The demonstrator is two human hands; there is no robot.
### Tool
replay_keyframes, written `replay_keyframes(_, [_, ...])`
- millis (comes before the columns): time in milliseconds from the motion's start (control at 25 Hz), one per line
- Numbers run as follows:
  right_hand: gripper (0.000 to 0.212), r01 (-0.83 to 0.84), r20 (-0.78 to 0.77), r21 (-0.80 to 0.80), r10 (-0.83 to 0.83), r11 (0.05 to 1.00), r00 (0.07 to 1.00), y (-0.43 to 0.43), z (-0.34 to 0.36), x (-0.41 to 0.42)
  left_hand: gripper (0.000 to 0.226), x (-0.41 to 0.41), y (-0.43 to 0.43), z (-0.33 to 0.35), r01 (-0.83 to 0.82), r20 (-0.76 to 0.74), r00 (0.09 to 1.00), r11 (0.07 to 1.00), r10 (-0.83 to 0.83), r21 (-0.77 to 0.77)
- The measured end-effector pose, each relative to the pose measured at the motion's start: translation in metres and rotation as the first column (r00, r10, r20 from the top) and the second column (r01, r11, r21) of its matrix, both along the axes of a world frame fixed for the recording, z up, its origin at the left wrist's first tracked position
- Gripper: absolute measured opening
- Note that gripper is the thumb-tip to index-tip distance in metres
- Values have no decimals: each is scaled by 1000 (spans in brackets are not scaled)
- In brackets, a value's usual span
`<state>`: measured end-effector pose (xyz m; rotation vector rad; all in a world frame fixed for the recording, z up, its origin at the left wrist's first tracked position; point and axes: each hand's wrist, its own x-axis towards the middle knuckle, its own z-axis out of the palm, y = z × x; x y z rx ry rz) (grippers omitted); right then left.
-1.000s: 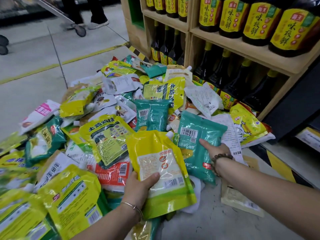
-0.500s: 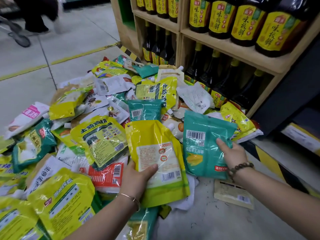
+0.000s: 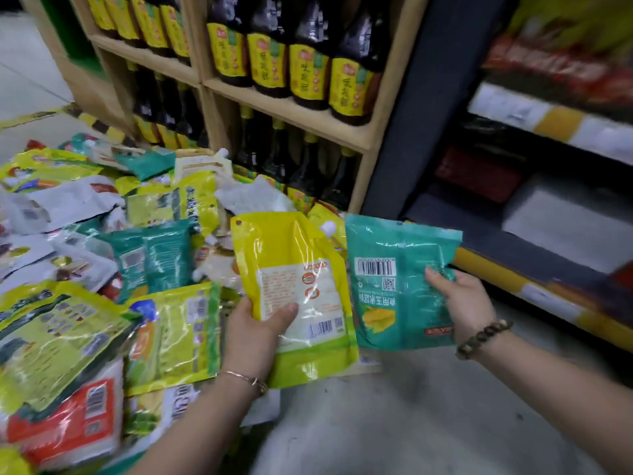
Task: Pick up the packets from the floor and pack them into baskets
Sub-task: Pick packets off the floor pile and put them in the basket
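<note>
Left hand [image 3: 255, 332] closed on yellow spouted pouch [image 3: 294, 289], thumb across its label. Right hand [image 3: 462, 299] closed on teal cornstarch packet [image 3: 394, 286], held just right of the pouch. Both lifted clear of the packet pile [image 3: 102, 269], at its right edge, before the wooden shelf [image 3: 291, 113] of soy sauce bottles [image 3: 308, 66].

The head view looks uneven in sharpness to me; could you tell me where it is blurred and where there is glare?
Head view: the right-hand store shelves are smeared by motion blur, the packet pile is soft, with glare streaks on the glossy film; the yellow packet and the teal packet stay sharp enough to show barcodes; shelf edges bow from wide-angle distortion.
</note>
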<state>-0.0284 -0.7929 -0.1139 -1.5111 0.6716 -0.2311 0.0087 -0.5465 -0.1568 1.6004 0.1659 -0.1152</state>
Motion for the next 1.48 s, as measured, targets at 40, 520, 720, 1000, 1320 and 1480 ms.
replay_keyframes(40, [16, 37, 11, 2, -37, 999, 999, -12, 9, -10, 25, 1, -13, 2, 30, 13, 999, 1000, -30, -6])
replay_keyframes(520, [6, 375, 100, -157, -363, 914, 926, -54, 101, -80, 22, -36, -96, 63, 257, 151, 959, 959, -238, -120])
replay_keyframes(720, [42, 395, 106, -315, -382, 863, 918, -78, 148, -112, 21, -58, -117, 99, 278, 213, 947, 946, -241, -164])
replay_keyframes(1000, [20, 555, 305, -418, -464, 720, 832, -115, 194, -167, 17, -113, -172, 153, 431, 346, 878, 861, -331, -269])
replay_keyframes(1320, [33, 605, 607, -205, -386, 769, 695, -146, 251, -174, 26, -130, -214, 230, 470, 467, 841, 797, -274, -380])
replay_keyframes(1480, [21, 566, 671, -73, -379, 821, 637, -154, 281, -169, 30, -127, -217, 270, 474, 548, 804, 805, -232, -355])
